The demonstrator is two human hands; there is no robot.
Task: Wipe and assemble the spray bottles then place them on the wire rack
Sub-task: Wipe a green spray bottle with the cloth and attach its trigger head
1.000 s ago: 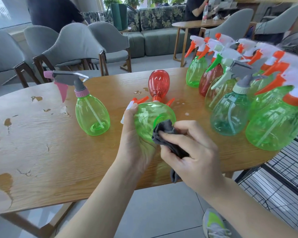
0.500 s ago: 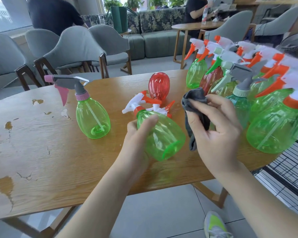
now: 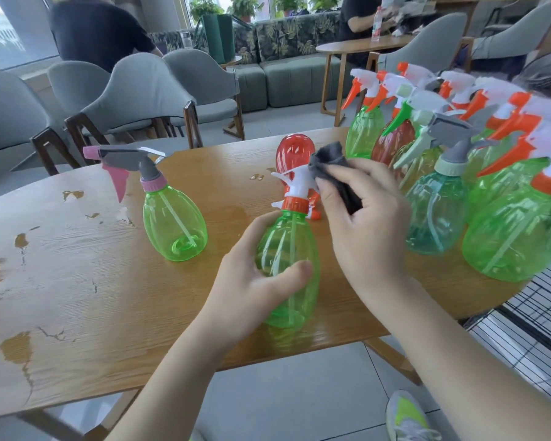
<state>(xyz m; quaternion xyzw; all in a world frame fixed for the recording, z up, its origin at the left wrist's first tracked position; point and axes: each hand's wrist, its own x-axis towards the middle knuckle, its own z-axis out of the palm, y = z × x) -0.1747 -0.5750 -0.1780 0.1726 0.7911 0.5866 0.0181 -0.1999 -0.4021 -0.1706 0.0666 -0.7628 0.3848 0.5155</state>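
My left hand (image 3: pixel 252 281) grips a green spray bottle (image 3: pixel 295 249) with a white and orange trigger head, held nearly upright over the wooden table (image 3: pixel 77 297). My right hand (image 3: pixel 363 224) pinches a dark grey cloth (image 3: pixel 334 173) against that trigger head. Behind it lies a red bottle body (image 3: pixel 291 152) without a head, partly hidden. A green bottle with a grey and pink head (image 3: pixel 172 224) stands to the left. Several assembled bottles (image 3: pixel 506 198) crowd the table's right end. A black wire rack (image 3: pixel 541 316) shows at the lower right.
Water drops (image 3: pixel 256 177) and worn patches mark the tabletop. Grey chairs (image 3: pixel 134 100) stand along the far side. People sit in the background near another table (image 3: pixel 363 47). My shoe (image 3: pixel 407 415) is on the tiled floor below.
My left hand has turned the green bottle from lying tilted to nearly upright. My right hand has carried the cloth from the bottle's body up to its trigger head.
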